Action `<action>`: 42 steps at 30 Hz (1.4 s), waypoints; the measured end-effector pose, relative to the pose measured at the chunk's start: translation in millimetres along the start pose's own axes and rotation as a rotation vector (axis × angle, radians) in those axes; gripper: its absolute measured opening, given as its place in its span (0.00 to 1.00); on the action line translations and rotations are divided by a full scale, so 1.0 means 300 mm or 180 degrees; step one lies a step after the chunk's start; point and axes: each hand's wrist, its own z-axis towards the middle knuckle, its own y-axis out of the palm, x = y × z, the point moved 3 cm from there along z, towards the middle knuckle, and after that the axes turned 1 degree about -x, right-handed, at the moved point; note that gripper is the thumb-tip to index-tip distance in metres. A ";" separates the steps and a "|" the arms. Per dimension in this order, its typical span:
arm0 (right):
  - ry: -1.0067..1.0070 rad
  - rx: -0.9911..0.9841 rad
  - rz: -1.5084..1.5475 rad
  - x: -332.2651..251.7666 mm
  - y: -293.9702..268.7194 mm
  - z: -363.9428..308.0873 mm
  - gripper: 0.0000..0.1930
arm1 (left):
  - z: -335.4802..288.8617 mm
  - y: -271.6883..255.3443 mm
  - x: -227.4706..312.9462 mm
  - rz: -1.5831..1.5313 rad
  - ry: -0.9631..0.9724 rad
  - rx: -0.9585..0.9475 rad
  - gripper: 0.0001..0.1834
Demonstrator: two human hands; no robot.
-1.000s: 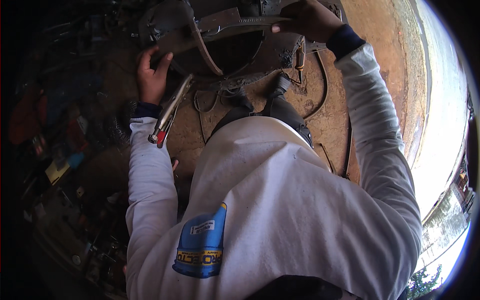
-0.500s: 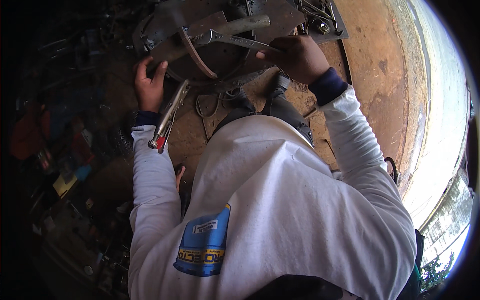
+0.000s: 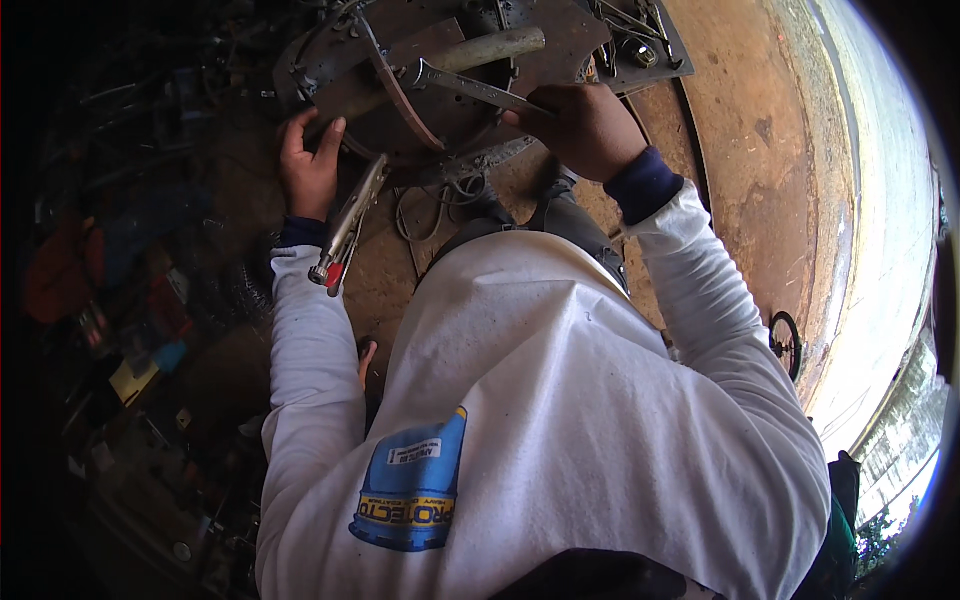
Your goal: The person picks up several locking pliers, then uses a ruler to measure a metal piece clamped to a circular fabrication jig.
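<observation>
My right hand (image 3: 590, 125) is closed around the handle of a steel wrench (image 3: 480, 90). The wrench points left, its head beside a curved, rust-brown metal strip (image 3: 392, 90). Thumb and forefinger apart, my left hand (image 3: 310, 170) is at the near left edge of a dark metal plate (image 3: 560, 70); its other fingers are partly hidden. A pipe (image 3: 495, 48) lies slantwise over the plate, passing behind the strip. Locking pliers (image 3: 352, 222) with a red lever stick out from the plate's near edge, just right of my left hand.
More tools (image 3: 640, 45) lie on a dark board at the far right. A cable (image 3: 420, 225) loops on the brown floor (image 3: 745, 130) by my feet. Dim clutter fills the left side, including a red item (image 3: 65, 265). A wheel (image 3: 785, 345) stands at the right.
My right hand and the wrench have shifted slightly left and toward me. The wrench head has moved a little right along the strip. My left hand stays by the plate's edge.
</observation>
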 end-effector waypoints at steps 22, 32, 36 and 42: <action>0.1135 0.0561 0.0652 -0.173 0.141 -0.198 0.11 | -0.005 0.008 0.033 0.0133 0.0421 0.0158 0.18; -0.0178 -0.0030 -0.0633 0.091 -0.158 0.050 0.18 | 0.005 0.009 0.029 0.0115 0.0308 0.0071 0.19; -0.0734 -0.0258 -0.0510 0.134 -0.216 0.196 0.20 | 0.008 -0.009 0.025 0.0224 0.0066 -0.0070 0.20; 0.0837 -0.1921 -0.0088 0.110 -0.261 0.315 0.20 | 0.006 -0.014 0.042 0.0372 -0.0180 -0.0116 0.22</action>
